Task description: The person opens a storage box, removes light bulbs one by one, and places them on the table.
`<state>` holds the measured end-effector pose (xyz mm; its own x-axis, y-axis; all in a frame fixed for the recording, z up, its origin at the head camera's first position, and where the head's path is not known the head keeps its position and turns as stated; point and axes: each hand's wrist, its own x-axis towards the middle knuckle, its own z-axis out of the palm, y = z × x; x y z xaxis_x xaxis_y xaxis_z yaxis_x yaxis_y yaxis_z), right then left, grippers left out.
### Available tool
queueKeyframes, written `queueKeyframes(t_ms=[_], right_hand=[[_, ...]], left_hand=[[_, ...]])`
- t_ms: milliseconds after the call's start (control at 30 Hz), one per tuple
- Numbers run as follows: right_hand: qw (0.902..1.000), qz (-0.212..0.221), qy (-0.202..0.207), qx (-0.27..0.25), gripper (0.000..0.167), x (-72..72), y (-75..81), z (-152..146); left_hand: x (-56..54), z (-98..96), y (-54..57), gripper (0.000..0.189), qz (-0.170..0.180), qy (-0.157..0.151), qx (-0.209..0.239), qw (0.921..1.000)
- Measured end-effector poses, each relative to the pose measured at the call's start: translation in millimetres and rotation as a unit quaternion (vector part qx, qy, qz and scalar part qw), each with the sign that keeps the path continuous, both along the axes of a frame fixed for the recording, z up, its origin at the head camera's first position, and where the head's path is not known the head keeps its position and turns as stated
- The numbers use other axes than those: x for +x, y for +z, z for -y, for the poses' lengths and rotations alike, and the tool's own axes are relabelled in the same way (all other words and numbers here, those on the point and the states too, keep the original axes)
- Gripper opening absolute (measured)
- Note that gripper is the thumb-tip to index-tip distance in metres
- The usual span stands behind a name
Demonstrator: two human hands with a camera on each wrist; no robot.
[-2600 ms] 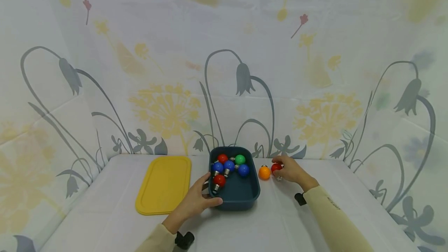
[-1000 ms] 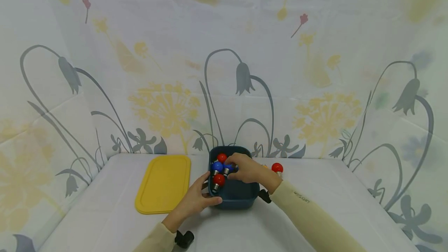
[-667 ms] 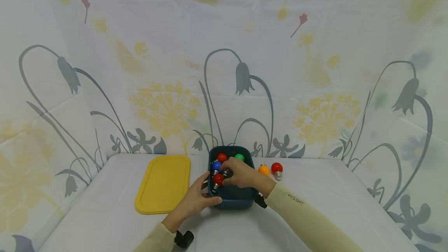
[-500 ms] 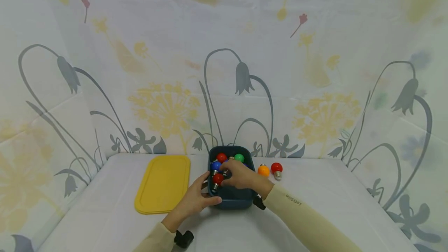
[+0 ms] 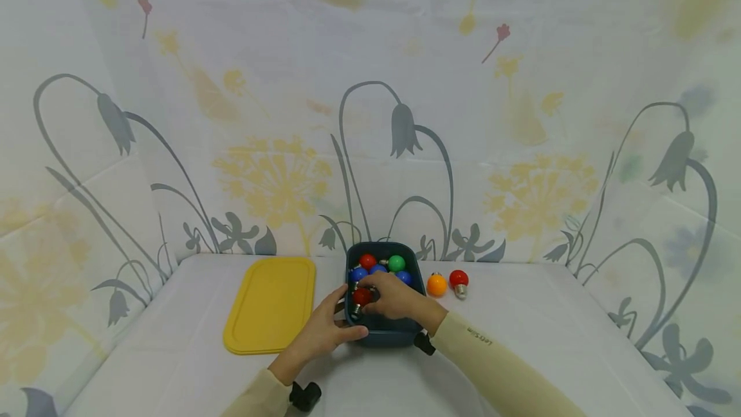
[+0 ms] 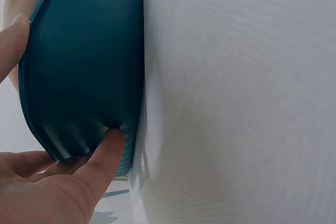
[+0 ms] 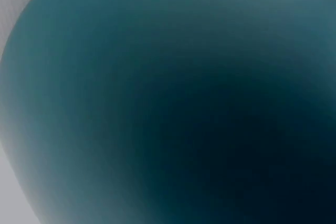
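A dark teal plastic box stands on the table with several coloured light bulbs in it. My left hand holds its near left corner, thumb along the front and fingers on the left side; the left wrist view shows a fingertip pressed against the wall. Inside the box, my right hand has thumb and index finger around a red light bulb. Blue bulbs, another red bulb and a green bulb lie behind it. The right wrist view holds only the blurred box wall.
To the left lies a yellow lid, flat on the white tablecloth. Right of the box are an orange bulb and a red bulb with a silver base. A flower-patterned cloth hangs behind.
My right hand has left the red bulb on the table, gone into the box over the blue bulbs, and shifted nearer to the front-left red bulb. My left hand stays put.
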<state>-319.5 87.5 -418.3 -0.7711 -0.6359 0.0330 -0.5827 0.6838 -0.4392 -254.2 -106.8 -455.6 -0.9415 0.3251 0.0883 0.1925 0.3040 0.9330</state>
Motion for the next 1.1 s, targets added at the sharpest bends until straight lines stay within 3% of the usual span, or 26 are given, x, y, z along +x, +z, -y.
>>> queueKeyframes(t_ms=[400, 667, 1100], right_hand=[[0.9999, 0.009, 0.009, -0.01, 0.041, -4.1, -9.6, 4], [0.9998, -0.007, -0.001, -0.019, 0.026, -5.0, -7.5, 4], [0.9997, -0.009, -0.01, -0.02, 0.033, -7.9, -9.1, -6]], left_hand=[[0.6, -0.8, 0.4, 0.098, 0.0, -0.004, 0.003, 1.0], [-0.7, -1.9, 1.7, 0.097, 0.004, -0.001, 0.002, 1.0], [-0.2, -1.9, 0.7, 0.098, 0.006, 0.008, -0.011, 0.9999]])
